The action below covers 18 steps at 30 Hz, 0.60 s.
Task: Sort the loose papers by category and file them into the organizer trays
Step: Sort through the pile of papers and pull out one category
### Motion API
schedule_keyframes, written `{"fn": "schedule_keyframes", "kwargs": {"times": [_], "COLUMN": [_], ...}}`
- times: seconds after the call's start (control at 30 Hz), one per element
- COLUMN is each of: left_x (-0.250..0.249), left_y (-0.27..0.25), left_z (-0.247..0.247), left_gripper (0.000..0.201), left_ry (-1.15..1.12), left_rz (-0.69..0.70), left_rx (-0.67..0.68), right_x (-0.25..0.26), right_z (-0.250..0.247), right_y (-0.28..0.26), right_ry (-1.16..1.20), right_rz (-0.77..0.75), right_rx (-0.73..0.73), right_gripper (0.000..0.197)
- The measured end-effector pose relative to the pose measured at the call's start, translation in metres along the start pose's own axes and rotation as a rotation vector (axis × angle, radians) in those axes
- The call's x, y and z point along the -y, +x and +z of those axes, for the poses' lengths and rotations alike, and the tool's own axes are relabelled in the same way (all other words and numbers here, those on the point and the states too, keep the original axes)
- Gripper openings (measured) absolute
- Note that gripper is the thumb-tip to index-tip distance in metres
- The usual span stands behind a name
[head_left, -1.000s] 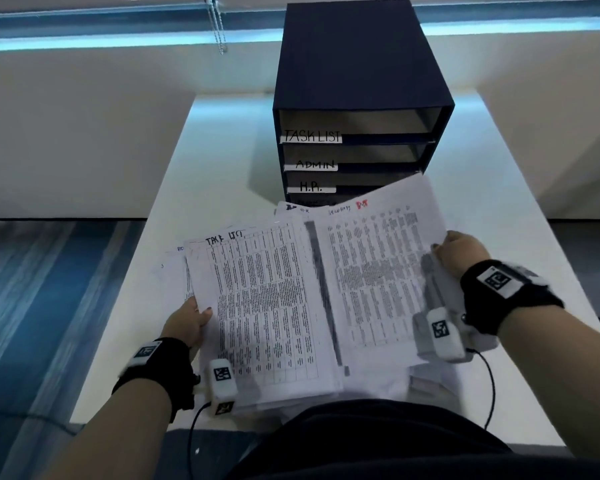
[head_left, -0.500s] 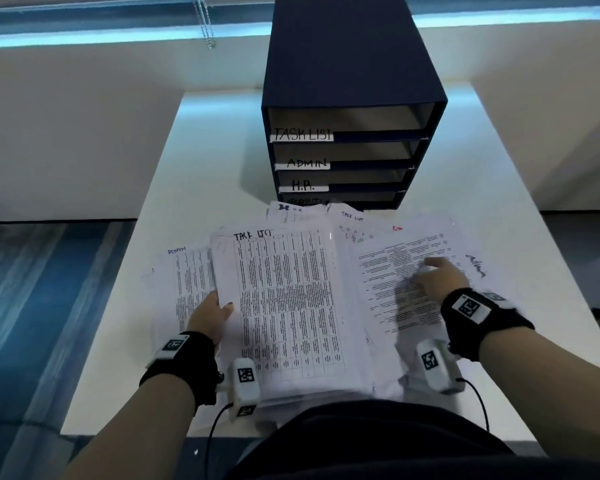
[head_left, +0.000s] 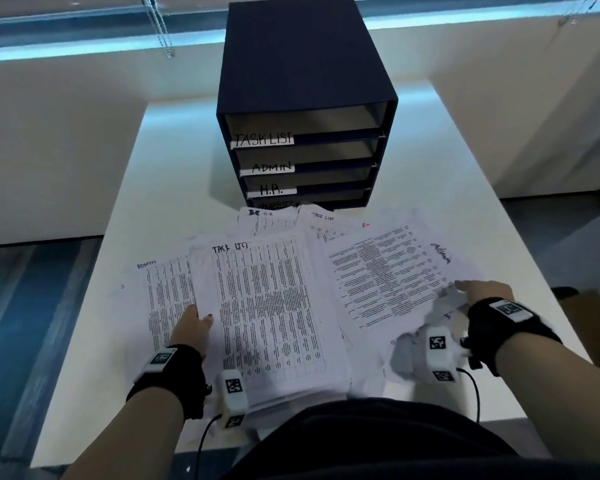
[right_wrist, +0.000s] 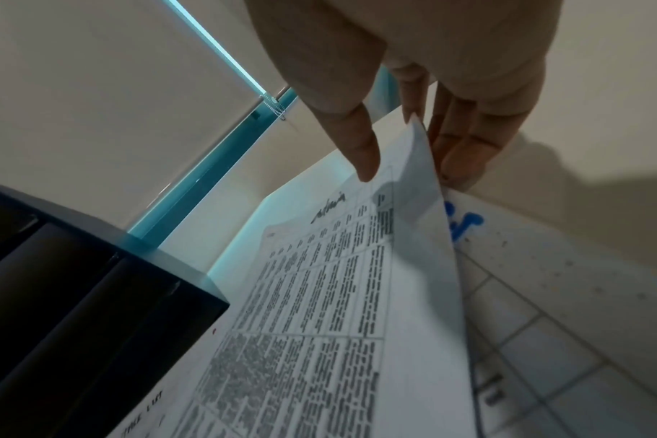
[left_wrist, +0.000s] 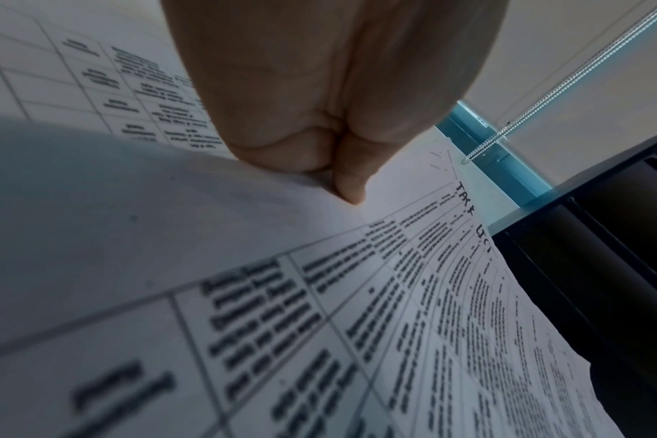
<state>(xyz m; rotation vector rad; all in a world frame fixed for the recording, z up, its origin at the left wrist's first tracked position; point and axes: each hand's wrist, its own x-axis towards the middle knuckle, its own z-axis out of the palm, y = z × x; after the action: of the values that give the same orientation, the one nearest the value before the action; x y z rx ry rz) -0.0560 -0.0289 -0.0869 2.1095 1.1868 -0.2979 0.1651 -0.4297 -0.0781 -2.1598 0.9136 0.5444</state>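
Head view: dark organizer (head_left: 305, 81) stands at far end of white table (head_left: 125, 202), 4 trays, 3 readable labels: TASK LIST, ADMIN, H.R. Loose papers (head_left: 326, 230) spread on table in front of it. Left hand (head_left: 191, 327) grasps left edge of thick stack (head_left: 267, 317) headed TASK LIST, thumb on top. Right hand (head_left: 482, 292) pinches lifted corner of sheet (head_left: 388, 282) marked Admin, thumb above, fingers (right_wrist: 465, 145) below.

The organizer's (head_left: 305, 109) bottom tray label (head_left: 274, 204) is half hidden behind the papers (head_left: 271, 306), unreadable.
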Motion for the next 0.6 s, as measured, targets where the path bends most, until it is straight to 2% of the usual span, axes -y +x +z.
{"fn": "schedule_keyframes", "kwargs": {"times": [0.1,0.17,0.3,0.33,0.43,0.53,0.6], "left_x": [0.000,0.002,0.008,0.009,0.008,0.005,0.005], "left_y": [-0.002,-0.002,-0.003,-0.004,-0.007,-0.011,-0.011], "left_z": [0.000,0.001,0.004,0.005,0.007,0.006,0.006], "left_gripper": [0.031,0.032,0.034,0.035,0.035,0.034,0.034], "left_ry": [-0.014,-0.018,-0.045,-0.050,-0.056,-0.064,-0.074], "left_rz": [0.007,0.018,0.007,-0.002,-0.013,-0.015,-0.011], "left_rx": [-0.006,-0.012,-0.036,-0.038,-0.043,-0.046,-0.047], "right_x": [-0.010,-0.013,-0.017,-0.017,-0.017,-0.015,-0.014], "right_z": [0.003,0.001,-0.001,0.001,0.008,0.013,0.012], "right_y": [-0.001,-0.005,-0.017,-0.019,-0.024,-0.035,-0.033], "right_ry": [0.291,0.365,0.254,0.217,0.200,0.190,0.144], "right_rz": [0.024,0.061,-0.072,-0.119,-0.201,-0.177,-0.185], "right_rx": [-0.083,-0.119,-0.028,0.013,0.125,0.235,0.179], "right_gripper": [0.074,0.071,0.028,0.024,0.023,0.016,0.022]}}
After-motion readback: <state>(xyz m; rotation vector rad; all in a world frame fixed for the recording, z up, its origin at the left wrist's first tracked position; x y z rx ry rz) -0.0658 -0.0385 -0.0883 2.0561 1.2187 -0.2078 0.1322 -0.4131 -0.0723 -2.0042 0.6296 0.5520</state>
